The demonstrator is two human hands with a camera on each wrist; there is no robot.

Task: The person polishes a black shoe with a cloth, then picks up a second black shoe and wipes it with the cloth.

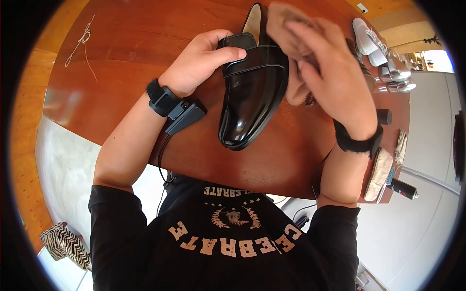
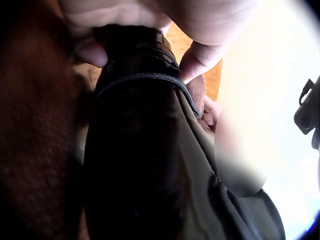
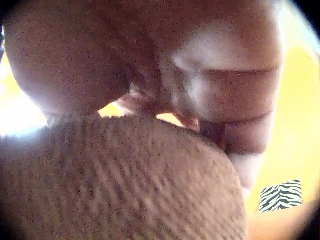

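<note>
A glossy black leather loafer [image 1: 250, 106] with a broad strap is held over the tabletop, its toe pointing toward the person. My left hand [image 1: 196, 60] grips it at the strap, thumb on top and fingers out of sight underneath; the left wrist view shows the dark upper [image 2: 135, 150] below that hand. Beside the shoe's far side, my right hand [image 1: 337, 72] is motion-blurred and holds a brown cloth [image 1: 295, 89]. Part of this cloth hangs below the fingers along the shoe's edge. In the right wrist view the ribbed cloth [image 3: 125, 180] fills the lower half, under the palm.
A loose knotted string [image 1: 77, 46] lies on the reddish-brown table [image 1: 121, 39] at left. White sneakers [image 1: 364, 39] and shiny silver shoes [image 1: 398, 72] line the right edge. Nearer are a black cylinder [image 1: 384, 116], a beige pad [image 1: 379, 172] and a dark spray can [image 1: 404, 188].
</note>
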